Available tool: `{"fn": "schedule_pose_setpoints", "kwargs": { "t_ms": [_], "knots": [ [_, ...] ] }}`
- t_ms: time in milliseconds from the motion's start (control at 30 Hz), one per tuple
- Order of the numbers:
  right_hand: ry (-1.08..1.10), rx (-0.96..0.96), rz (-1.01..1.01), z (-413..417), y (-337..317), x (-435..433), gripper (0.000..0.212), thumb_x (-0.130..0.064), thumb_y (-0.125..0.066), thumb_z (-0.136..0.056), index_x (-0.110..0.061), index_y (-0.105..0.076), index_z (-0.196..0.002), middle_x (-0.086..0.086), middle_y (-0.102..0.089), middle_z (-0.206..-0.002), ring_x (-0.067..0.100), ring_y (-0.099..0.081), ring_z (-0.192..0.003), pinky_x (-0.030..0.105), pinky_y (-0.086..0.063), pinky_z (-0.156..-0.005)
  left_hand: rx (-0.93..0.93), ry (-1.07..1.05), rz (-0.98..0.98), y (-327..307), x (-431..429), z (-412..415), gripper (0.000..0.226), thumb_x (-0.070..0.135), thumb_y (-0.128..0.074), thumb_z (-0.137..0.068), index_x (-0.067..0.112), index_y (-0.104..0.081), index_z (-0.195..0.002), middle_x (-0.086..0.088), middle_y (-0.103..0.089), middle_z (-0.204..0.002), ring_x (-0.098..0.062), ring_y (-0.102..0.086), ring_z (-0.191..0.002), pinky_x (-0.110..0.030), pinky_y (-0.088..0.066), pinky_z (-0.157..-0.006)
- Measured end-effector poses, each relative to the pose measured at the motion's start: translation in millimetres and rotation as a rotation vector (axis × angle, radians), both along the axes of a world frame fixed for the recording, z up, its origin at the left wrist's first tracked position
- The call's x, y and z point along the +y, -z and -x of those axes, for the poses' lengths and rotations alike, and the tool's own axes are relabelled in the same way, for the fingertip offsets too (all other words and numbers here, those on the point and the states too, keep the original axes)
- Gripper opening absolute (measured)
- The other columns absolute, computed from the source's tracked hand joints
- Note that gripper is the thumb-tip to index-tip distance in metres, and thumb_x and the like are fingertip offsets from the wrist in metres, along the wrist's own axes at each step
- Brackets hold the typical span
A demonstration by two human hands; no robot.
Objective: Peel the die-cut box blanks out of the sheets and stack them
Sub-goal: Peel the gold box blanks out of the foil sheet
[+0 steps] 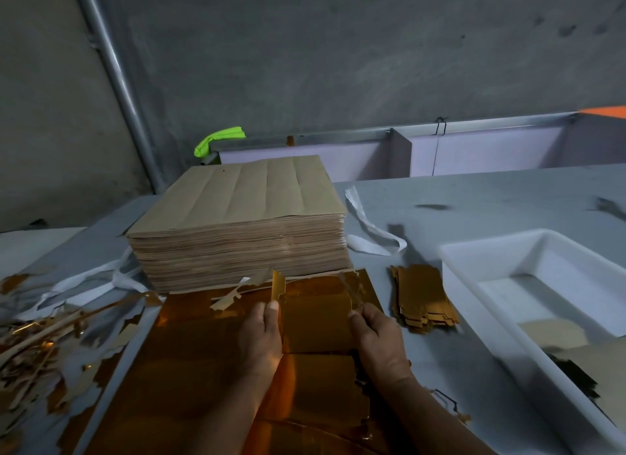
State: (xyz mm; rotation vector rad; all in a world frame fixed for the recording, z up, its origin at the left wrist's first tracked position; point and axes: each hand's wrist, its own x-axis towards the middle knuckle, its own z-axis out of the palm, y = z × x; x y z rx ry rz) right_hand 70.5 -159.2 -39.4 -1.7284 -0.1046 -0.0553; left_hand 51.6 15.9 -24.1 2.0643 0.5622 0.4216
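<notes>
Closest to me, a big shiny gold sheet lies flat on the gray table, in front of the tall brown stack of sheets. Both hands are over this gold sheet.

The left hand pinches the left edge of a gold box blank with its thumb on top. The right hand pinches the blank's right edge the same way. The blank is lifted at its far end, just in front of the brown stack, and its near end meets the gold sheet.

To the front right of the brown stack sits a small pile of gold blanks, near the right hand. Farther right of that is a white tray with some paper bits inside.

To the front left of the brown stack there is a messy heap of gold and brown scraps.

The brown stack is tall, with its plain side up. A curly white strip lies just right of it.

Behind the brown stack I see a bright green thing; I cannot tell what it is. A gray pipe runs up the wall behind the stack on the left.
</notes>
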Motion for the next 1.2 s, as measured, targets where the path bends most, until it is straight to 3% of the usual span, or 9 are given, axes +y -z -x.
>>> {"fn": "schedule_pose_setpoints", "kwargs": {
  "t_ms": [100, 533, 667, 800, 1000, 1067, 1200],
  "knots": [
    [0.009, 0.002, -0.015, -1, 0, -1, 0.035, -0.024, -0.054, -0.099, -0.022, -0.048, -0.065, -0.011, -0.046, -0.052, 0.005, -0.042, -0.052, 0.028, -0.038, -0.054, -0.007, 0.013, -0.004, 0, 0, 1, 0.035, 0.044, -0.031, -0.102, 0.022, -0.052, -0.085, -0.001, -0.045, -0.069, -0.013, -0.045, -0.06, -0.024, -0.035, -0.054],
    [0.014, 0.012, -0.024, 1, -3, 0, 0.034, -0.019, -0.052, -0.1, -0.02, -0.046, -0.066, -0.014, -0.046, -0.047, -0.001, -0.04, -0.043, 0.015, -0.035, -0.042, -0.005, 0.008, -0.005, 4, 1, -3, 0.031, 0.043, -0.031, -0.102, 0.029, -0.049, -0.082, 0.002, -0.046, -0.069, -0.01, -0.045, -0.058, -0.023, -0.032, -0.052],
    [0.023, 0.041, -0.066, 3, -4, -1, 0.034, -0.021, -0.052, -0.099, -0.021, -0.046, -0.066, -0.006, -0.044, -0.055, 0.01, -0.042, -0.048, 0.029, -0.037, -0.045, -0.003, 0.015, 0.019, 4, 2, -1, 0.031, 0.044, -0.031, -0.102, 0.029, -0.051, -0.084, -0.001, -0.053, -0.076, -0.012, -0.052, -0.065, -0.024, -0.034, -0.055],
    [0.012, 0.046, -0.082, 4, -5, 0, 0.035, -0.021, -0.051, -0.099, -0.024, -0.047, -0.064, -0.01, -0.045, -0.049, 0.005, -0.042, -0.043, 0.024, -0.037, -0.042, 0.007, 0.016, 0.03, 4, 3, -2, 0.032, 0.045, -0.031, -0.102, 0.027, -0.052, -0.086, -0.001, -0.05, -0.073, -0.012, -0.049, -0.063, -0.024, -0.034, -0.055],
    [0.036, 0.049, -0.046, 4, -9, -1, 0.033, -0.018, -0.052, -0.099, -0.02, -0.046, -0.066, -0.009, -0.043, -0.054, 0.011, -0.041, -0.053, 0.027, -0.035, -0.049, 0.001, 0.007, 0.024, 3, 1, -1, 0.031, 0.042, -0.031, -0.103, 0.024, -0.052, -0.089, 0.002, -0.049, -0.073, -0.01, -0.047, -0.062, -0.024, -0.033, -0.053],
    [0.052, 0.062, -0.07, 4, -10, -2, 0.029, -0.018, -0.051, -0.099, -0.014, -0.047, -0.07, 0.0, -0.045, -0.061, 0.018, -0.043, -0.058, 0.03, -0.037, -0.053, -0.026, -0.012, 0.05, 3, 3, -1, 0.031, 0.041, -0.031, -0.103, 0.023, -0.054, -0.095, 0.001, -0.051, -0.076, -0.011, -0.048, -0.063, -0.025, -0.034, -0.053],
    [0.057, 0.099, -0.121, 4, -10, -2, 0.026, -0.019, -0.05, -0.099, -0.012, -0.048, -0.075, 0.009, -0.046, -0.069, 0.024, -0.045, -0.065, 0.038, -0.039, -0.062, -0.045, -0.013, 0.077, 5, 4, -1, 0.03, 0.039, -0.032, -0.103, 0.023, -0.054, -0.089, -0.001, -0.05, -0.073, -0.012, -0.046, -0.06, -0.025, -0.034, -0.051]
  ]
}}
